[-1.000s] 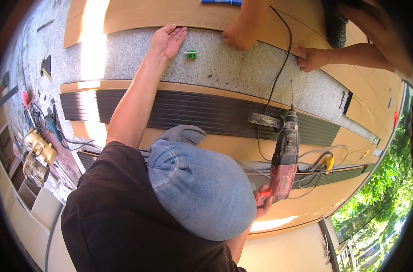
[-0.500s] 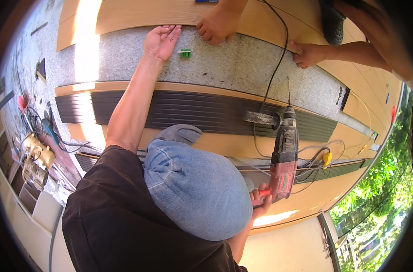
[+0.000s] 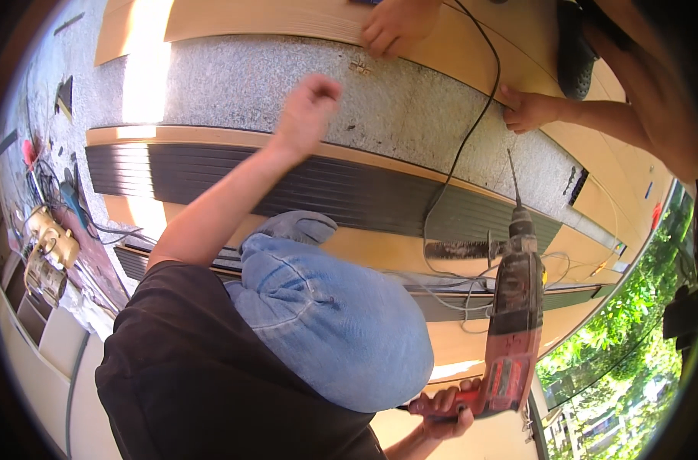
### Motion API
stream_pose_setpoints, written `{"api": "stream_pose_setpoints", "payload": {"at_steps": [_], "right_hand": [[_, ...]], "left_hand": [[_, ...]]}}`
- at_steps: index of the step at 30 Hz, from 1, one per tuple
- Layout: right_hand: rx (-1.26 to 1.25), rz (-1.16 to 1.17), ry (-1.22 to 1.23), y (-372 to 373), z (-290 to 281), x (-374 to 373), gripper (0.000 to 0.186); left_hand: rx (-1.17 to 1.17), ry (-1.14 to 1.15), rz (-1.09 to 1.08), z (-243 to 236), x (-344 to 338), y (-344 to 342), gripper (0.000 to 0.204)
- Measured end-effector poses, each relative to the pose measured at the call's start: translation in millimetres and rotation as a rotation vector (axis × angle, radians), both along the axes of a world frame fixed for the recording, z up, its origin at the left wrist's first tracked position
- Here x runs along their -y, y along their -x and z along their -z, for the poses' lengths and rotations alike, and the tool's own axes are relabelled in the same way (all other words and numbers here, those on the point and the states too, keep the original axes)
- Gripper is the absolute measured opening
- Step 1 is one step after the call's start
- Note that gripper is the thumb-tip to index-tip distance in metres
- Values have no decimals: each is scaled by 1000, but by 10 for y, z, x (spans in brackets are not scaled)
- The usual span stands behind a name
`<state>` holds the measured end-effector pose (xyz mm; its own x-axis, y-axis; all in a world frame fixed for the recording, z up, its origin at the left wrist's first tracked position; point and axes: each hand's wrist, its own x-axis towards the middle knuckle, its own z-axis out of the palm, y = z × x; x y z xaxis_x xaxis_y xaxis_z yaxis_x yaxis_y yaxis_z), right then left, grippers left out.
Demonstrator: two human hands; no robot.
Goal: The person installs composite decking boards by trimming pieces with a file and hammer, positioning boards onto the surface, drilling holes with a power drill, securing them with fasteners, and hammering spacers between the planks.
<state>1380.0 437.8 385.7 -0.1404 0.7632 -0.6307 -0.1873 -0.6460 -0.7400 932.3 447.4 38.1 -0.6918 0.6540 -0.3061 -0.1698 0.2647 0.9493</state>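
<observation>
My right hand [image 3: 445,406] grips the rear handle of a red and black hammer drill [image 3: 514,330]. Its long thin bit points away from me, over the boards, and a side handle [image 3: 456,250] sticks out to the left. My left hand [image 3: 310,115], slightly blurred, hovers over the grey concrete strip [image 3: 234,84] with fingers curled; what they hold, if anything, is hidden. A small brownish piece [image 3: 359,67] lies at the far plank's edge. Beside it is a co-worker's hand [image 3: 399,29]; that person's other hand [image 3: 529,111] rests at the plank edge farther right.
Tan planks [image 3: 249,19] cover the far side. A dark ribbed board [image 3: 326,188] lies across the middle. A black cable [image 3: 479,115] crosses the strip. My denim-covered knee [image 3: 333,314] stands between my arms. At left sits a beige power tool [image 3: 54,238] among cords.
My left hand has pulled back from the far plank and curled; the green piece beside it no longer shows. The drill has come nearer me and to the right.
</observation>
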Motion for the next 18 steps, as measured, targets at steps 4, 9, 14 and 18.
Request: {"api": "stream_pose_setpoints", "payload": {"at_steps": [4,9,14,18], "right_hand": [[77,-88,88,91,-434,-146,77],[177,-208,195,536,-440,-339,70],[296,-242,262,646,-397,-438,73],[408,-268,219,794,-256,-499,76]], "left_hand": [[451,-137,695,-236,-459,-864,27],[688,-275,949,-422,-616,-1193,66],[741,-294,926,-508,-660,-1085,83],[598,-315,873,-388,-622,-1203,86]]}}
